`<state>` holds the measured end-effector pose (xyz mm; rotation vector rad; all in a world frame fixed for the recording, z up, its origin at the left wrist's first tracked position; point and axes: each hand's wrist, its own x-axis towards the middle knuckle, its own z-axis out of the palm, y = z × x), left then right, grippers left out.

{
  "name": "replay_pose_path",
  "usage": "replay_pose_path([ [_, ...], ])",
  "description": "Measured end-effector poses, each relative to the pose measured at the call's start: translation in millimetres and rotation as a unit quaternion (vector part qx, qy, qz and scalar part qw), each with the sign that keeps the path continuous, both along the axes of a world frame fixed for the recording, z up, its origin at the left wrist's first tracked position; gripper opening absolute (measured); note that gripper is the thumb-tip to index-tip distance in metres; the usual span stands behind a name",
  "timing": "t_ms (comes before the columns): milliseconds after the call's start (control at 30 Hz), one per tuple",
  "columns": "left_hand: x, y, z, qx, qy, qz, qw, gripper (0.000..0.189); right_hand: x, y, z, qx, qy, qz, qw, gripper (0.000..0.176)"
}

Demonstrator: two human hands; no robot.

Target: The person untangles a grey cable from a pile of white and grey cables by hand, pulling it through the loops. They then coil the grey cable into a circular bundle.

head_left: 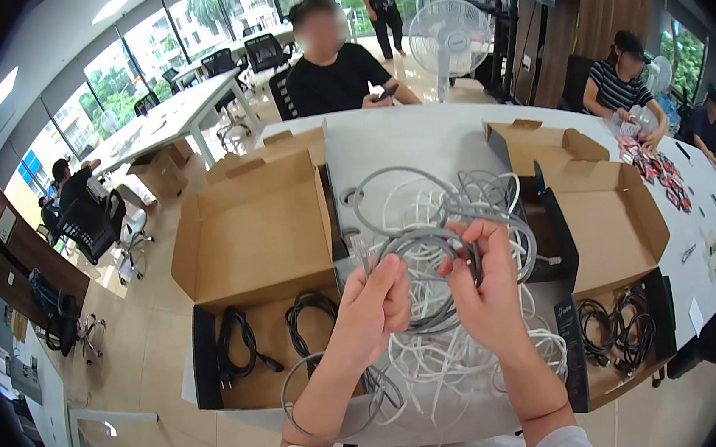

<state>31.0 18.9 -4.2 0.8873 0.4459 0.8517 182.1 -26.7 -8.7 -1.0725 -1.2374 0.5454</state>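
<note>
My left hand [379,301] is closed around a grey network cable [413,240], with clear plastic plug ends [359,247] sticking up beside the thumb. The fingers of my right hand [489,276] are closed on loops of the same grey cable, a little to the right. Between and above both hands the cable hangs in loose, uneven coils, and part of it loops under my left forearm. Below them, a tangled heap of white cables [439,370] lies on the white table [385,140]. Where each grey strand runs is hard to trace.
Left of me an open cardboard box [249,241] holds coiled black power cords [237,345]. Another open box [618,222] on the right holds black cords [618,328]. A person [340,67] sits across the table; others work at the right. A white fan [450,37] stands behind.
</note>
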Motion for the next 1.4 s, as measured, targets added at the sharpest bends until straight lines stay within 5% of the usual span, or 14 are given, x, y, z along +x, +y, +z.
replay_pose_path([
  [267,-2.5,-3.5,4.8,0.001,0.006,0.000,1.000,0.032,-2.1,-3.6,0.1,0.023,-0.165,-0.085,0.982,0.034],
  [933,-0.1,-4.4,4.3,0.030,0.022,-0.002,0.999,0.033,2.3,8.5,-9.1,0.029,-0.149,-0.066,0.986,0.037],
  [1267,-2.6,-6.0,4.4,0.041,0.020,-0.024,0.999,0.033,2.9,5.0,2.1,-0.059,0.028,0.051,0.997,0.028],
  [1400,-2.6,-10.8,5.3,0.038,0.021,-0.020,0.999,0.034,2.7,-0.3,7.0,-0.081,0.003,0.034,0.996,0.026],
])
